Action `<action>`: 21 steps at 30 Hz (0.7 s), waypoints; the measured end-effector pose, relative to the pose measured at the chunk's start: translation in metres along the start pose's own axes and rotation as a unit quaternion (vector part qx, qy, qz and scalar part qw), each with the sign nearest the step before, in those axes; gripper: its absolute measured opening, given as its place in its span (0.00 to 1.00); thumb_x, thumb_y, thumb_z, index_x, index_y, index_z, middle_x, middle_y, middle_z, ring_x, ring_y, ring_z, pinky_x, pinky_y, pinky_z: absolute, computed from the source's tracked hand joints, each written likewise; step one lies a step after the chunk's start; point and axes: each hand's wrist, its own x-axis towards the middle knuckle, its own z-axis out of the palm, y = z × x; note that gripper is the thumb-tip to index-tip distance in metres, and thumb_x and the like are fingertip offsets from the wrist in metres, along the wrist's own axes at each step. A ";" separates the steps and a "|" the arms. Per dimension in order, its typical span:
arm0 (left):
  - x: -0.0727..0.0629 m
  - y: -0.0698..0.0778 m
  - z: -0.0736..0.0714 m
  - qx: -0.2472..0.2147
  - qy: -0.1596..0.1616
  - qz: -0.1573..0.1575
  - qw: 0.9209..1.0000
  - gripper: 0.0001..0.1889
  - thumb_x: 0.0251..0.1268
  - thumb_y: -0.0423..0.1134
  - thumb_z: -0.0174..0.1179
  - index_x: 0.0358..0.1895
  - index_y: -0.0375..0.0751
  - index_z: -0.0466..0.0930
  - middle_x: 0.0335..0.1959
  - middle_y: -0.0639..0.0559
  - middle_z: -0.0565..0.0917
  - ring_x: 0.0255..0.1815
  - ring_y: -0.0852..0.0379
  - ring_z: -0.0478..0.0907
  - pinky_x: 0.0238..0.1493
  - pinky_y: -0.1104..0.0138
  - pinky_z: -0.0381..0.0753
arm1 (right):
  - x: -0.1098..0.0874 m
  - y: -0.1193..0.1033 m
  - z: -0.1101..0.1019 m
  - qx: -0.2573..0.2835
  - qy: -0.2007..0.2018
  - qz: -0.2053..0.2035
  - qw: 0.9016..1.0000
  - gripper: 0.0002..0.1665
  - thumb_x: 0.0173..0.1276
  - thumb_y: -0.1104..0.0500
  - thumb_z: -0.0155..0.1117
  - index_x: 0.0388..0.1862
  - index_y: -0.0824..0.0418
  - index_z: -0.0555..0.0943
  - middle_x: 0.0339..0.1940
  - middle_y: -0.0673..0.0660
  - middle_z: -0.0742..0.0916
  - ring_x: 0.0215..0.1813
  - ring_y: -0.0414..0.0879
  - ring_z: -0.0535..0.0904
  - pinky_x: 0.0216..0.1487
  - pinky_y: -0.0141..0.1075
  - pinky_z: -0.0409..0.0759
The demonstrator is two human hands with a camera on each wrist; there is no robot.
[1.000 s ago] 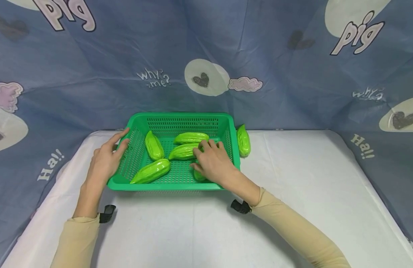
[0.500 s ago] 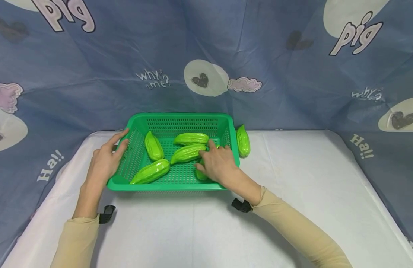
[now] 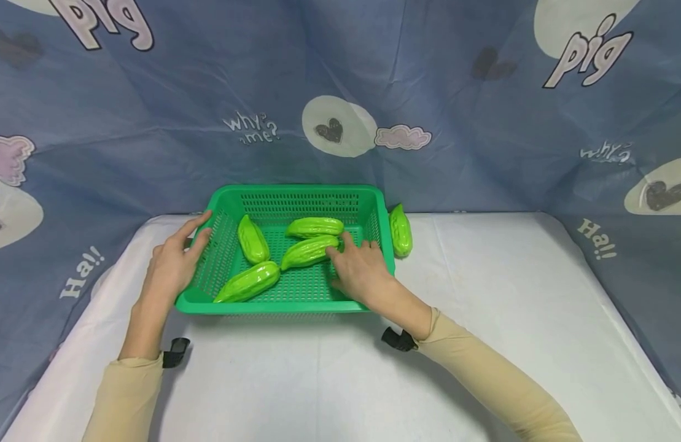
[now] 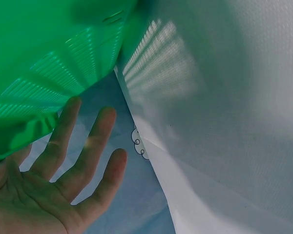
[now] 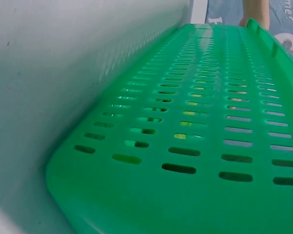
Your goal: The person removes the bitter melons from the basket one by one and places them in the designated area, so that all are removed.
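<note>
Rectangular green slotted basket (image 3: 279,307), standing upright, four glossy ridged green gourds (image 3: 309,252) visible lying inside at differing angles, another gourd (image 3: 400,232) just outside, right.

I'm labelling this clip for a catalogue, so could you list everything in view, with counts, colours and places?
Tablecloth: 1, white, under everything
Backdrop cloth: 1, blue, behind and on both sides of the tablecloth
Prints: several, mainly white, grey and pink, on the backdrop cloth
Basket: 1, green, slotted, at the tablecloth's far side
Bitter gourds: 4 visible, green, in the basket; more may be hidden
Loose bitter gourd: 1, green, right of the basket
Sleeves: 2, beige, on the forearms
Wrist devices: 2, black, one at each wrist
Left hand: 1, bare, at the basket's left rim
Right hand: 1, bare, reaching into the basket's right half
</note>
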 end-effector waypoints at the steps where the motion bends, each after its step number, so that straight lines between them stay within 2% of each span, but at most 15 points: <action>1: 0.000 0.000 0.000 -0.001 0.001 0.001 1.000 0.33 0.87 0.69 0.36 0.88 0.71 0.54 0.76 0.18 0.71 0.61 0.14 0.77 0.26 0.55 0.72 | 0.000 0.000 0.000 0.003 -0.002 0.001 1.000 0.38 0.71 0.39 0.77 0.75 0.50 0.79 0.76 0.66 0.78 0.55 0.68 0.89 0.61 0.60 0.86; 4: -0.001 0.000 0.000 -0.003 0.003 0.004 1.000 0.33 0.87 0.69 0.36 0.88 0.70 0.54 0.76 0.18 0.70 0.58 0.15 0.79 0.22 0.57 0.70 | 0.000 0.000 -0.001 0.007 -0.004 0.000 1.000 0.38 0.70 0.41 0.79 0.73 0.53 0.80 0.74 0.66 0.80 0.51 0.66 0.90 0.59 0.60 0.87; 6: -0.002 0.000 0.000 -0.005 0.003 0.005 1.000 0.33 0.87 0.68 0.37 0.88 0.70 0.55 0.75 0.17 0.70 0.44 0.21 0.85 0.20 0.57 0.67 | -0.001 0.000 -0.001 0.010 -0.001 -0.002 1.000 0.39 0.69 0.41 0.80 0.73 0.55 0.80 0.73 0.66 0.80 0.51 0.66 0.89 0.58 0.60 0.87; 9: -0.002 -0.001 0.000 -0.004 0.004 0.008 1.000 0.32 0.87 0.68 0.37 0.88 0.70 0.55 0.75 0.17 0.70 0.40 0.24 0.86 0.19 0.57 0.66 | -0.002 0.000 0.000 0.006 0.015 -0.001 1.000 0.39 0.69 0.40 0.79 0.73 0.56 0.81 0.75 0.65 0.80 0.53 0.66 0.88 0.57 0.58 0.87; 11: -0.003 -0.001 0.001 -0.002 0.003 0.009 1.000 0.32 0.87 0.68 0.37 0.88 0.70 0.55 0.75 0.17 0.70 0.42 0.23 0.86 0.19 0.57 0.66 | -0.003 0.001 0.001 0.000 0.035 -0.002 0.999 0.38 0.69 0.39 0.78 0.71 0.55 0.83 0.75 0.63 0.80 0.52 0.65 0.88 0.54 0.56 0.87; 13: -0.002 -0.001 0.001 -0.001 0.003 0.009 1.000 0.32 0.87 0.68 0.37 0.88 0.69 0.55 0.75 0.17 0.71 0.55 0.17 0.82 0.21 0.57 0.68 | -0.004 0.001 0.000 -0.010 0.057 -0.005 0.998 0.35 0.69 0.38 0.78 0.68 0.54 0.84 0.75 0.62 0.81 0.50 0.64 0.87 0.52 0.54 0.86; 14: -0.002 -0.001 0.000 0.000 0.003 0.008 1.000 0.32 0.87 0.68 0.37 0.88 0.69 0.55 0.75 0.17 0.71 0.57 0.16 0.81 0.22 0.57 0.69 | -0.004 0.001 0.000 -0.014 0.067 -0.006 0.998 0.34 0.70 0.38 0.77 0.67 0.53 0.84 0.75 0.62 0.81 0.49 0.64 0.87 0.51 0.53 0.85; 17: -0.002 -0.001 0.000 0.002 0.004 0.009 1.000 0.32 0.87 0.68 0.37 0.88 0.69 0.55 0.75 0.17 0.71 0.59 0.15 0.79 0.25 0.58 0.71 | -0.006 0.001 -0.004 -0.013 0.089 -0.011 0.996 0.31 0.69 0.39 0.78 0.64 0.53 0.85 0.74 0.62 0.81 0.46 0.62 0.87 0.48 0.51 0.83; 21: -0.001 -0.001 0.000 0.000 0.007 0.012 1.000 0.32 0.88 0.67 0.37 0.88 0.68 0.56 0.74 0.17 0.72 0.59 0.15 0.80 0.26 0.58 0.72 | -0.008 0.002 -0.007 0.004 0.112 -0.013 0.994 0.30 0.70 0.41 0.77 0.64 0.54 0.84 0.76 0.64 0.80 0.48 0.63 0.87 0.48 0.52 0.81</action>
